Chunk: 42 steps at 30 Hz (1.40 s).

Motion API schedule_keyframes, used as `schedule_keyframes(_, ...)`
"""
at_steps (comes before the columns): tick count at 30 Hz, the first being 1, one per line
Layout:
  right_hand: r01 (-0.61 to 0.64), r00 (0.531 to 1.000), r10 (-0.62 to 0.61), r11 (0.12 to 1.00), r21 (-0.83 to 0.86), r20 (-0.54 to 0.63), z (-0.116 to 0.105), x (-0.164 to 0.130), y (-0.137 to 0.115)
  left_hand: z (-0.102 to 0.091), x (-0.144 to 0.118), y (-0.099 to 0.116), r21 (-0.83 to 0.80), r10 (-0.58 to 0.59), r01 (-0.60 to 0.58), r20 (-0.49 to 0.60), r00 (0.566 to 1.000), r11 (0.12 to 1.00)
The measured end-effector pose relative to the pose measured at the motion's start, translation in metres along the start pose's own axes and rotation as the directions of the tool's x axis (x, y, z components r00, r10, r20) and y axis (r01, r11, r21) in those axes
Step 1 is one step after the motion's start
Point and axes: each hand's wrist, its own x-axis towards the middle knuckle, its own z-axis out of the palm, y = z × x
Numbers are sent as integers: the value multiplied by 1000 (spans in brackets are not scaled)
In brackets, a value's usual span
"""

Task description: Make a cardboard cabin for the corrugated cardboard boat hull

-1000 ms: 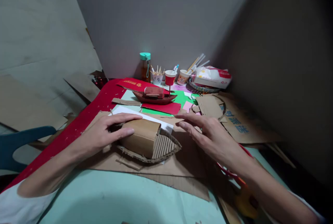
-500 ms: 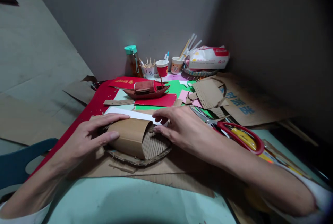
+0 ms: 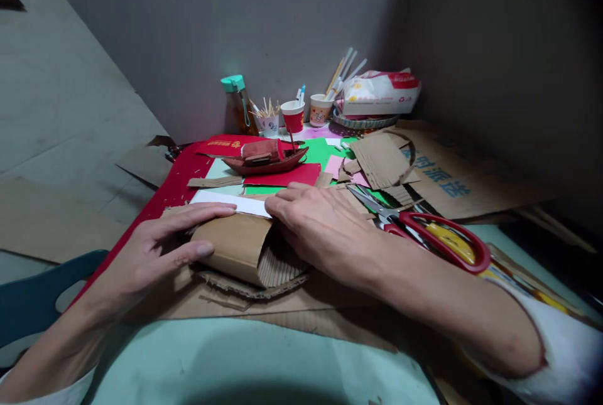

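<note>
A cardboard boat lies in front of me, with a smooth curved canopy arched over its ribbed corrugated deck. My left hand grips the canopy's left end, thumb on its near face and fingers along the far top. At the right end, my right hand curls round the far edge of the canopy's opening; its thumb and fingertips are mostly hidden. Just beyond the canopy lies a white paper strip. Farther back stands a small reddish-brown model boat with a thin mast.
Red-handled scissors lie right of my right hand, with cardboard scraps behind. Along the wall stand a teal-capped bottle, a toothpick cup, a red cup, a patterned cup and a tissue pack.
My right hand has moved slightly left, and its fingers have curled in at the canopy's far right edge. My left hand keeps its grip. The whole view has shifted slightly.
</note>
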Motion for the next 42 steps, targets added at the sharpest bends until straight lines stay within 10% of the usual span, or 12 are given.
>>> schedule_keyframes(14,-159,985,137,951,264,101,-10,-3,5,0,1,6,4,25,-25,25,999,1000)
schedule_keyframes(21,58,996,-36,953,298,-76,-15,-12,-20,11,-1,13,-57,77,-79,-32,996,995)
schedule_keyframes(28,13,993,-46,958,285,109,-12,-30,-25,21,-8,21,-109,86,-92,-58,995,990)
schedule_keyframes(37,88,996,-94,956,281,9,3,-29,-11,0,2,4,-250,-74,43,-114,991,967)
schedule_keyframes(42,109,993,-117,959,260,13,-1,-28,-8,-7,24,0,-110,-33,39,56,998,993)
